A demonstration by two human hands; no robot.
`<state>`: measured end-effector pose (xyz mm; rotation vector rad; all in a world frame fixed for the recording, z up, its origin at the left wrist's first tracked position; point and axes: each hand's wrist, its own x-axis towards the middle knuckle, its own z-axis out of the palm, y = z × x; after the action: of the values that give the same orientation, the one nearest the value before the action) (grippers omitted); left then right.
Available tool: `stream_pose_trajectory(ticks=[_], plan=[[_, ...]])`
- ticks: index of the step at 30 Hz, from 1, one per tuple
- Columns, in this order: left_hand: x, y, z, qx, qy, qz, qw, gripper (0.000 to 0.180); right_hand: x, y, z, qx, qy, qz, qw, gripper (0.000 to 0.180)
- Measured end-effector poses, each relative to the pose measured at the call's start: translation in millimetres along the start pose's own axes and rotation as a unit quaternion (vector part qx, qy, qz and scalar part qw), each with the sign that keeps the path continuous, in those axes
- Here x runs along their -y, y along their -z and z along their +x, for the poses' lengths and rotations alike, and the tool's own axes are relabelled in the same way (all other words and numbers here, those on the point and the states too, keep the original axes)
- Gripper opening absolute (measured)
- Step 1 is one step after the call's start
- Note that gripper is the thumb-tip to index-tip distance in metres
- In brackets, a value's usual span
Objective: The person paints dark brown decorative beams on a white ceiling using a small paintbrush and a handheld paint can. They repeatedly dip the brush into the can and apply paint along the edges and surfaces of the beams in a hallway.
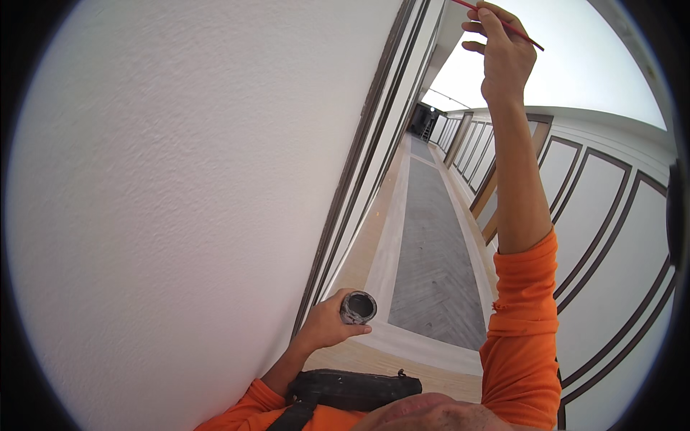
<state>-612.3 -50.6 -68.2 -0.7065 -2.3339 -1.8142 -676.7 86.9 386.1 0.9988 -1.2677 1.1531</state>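
Observation:
My right hand (509,59) is raised high at the top of the head view, arm stretched up. Its thumb and fingers pinch the red handle of a thin paintbrush (532,42); the handle's far end runs out at the top edge, so the bristles are out of sight. Low down near the left wall, my left hand (325,325) is wrapped round a small paint cup (348,317). The cup is smeared with grey, its mouth faces up toward me, and dark grey paint (359,307) shows inside.
A white textured wall (165,194) with dark moulding strips (357,147) stands close on my left. A long corridor floor with a grey herringbone panel (438,251) runs ahead. Dark-framed white panels (593,205) line the right wall. A black bag (352,388) is strapped at my front.

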Motion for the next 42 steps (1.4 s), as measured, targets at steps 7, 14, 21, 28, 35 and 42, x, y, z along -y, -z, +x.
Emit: stream_pose_trajectory(ticks=[7,14,21,28,35,42], plan=[[-2.0,0.2,0.2,-0.003,-0.003,0.003,1.000,0.073,3.6,-2.0,-4.8,-0.004,0.012,-0.010,1.000,0.015],[4.4,0.1,0.5,-0.010,-0.028,0.007,1.000,0.074,3.3,-0.7,-7.8,0.004,0.007,-0.031,0.999,0.015],[0.0,1.1,-0.5,-0.004,-0.014,0.004,1.000,0.073,1.7,-4.5,-6.7,0.001,-0.006,-0.018,1.000,0.015],[-7.7,3.8,-2.3,-0.001,0.012,0.023,1.000,0.075,-2.8,-0.6,-4.2,-0.003,0.017,-0.027,1.000,0.019],[-6.3,3.2,-1.7,-0.002,0.003,0.009,1.000,0.073,-1.8,1.7,2.2,-0.008,0.022,-0.017,1.000,0.021],[-2.1,2.7,-0.9,-0.003,-0.012,0.008,1.000,0.072,11.6,-12.8,26.1,-0.026,0.037,-0.035,0.998,0.018]])
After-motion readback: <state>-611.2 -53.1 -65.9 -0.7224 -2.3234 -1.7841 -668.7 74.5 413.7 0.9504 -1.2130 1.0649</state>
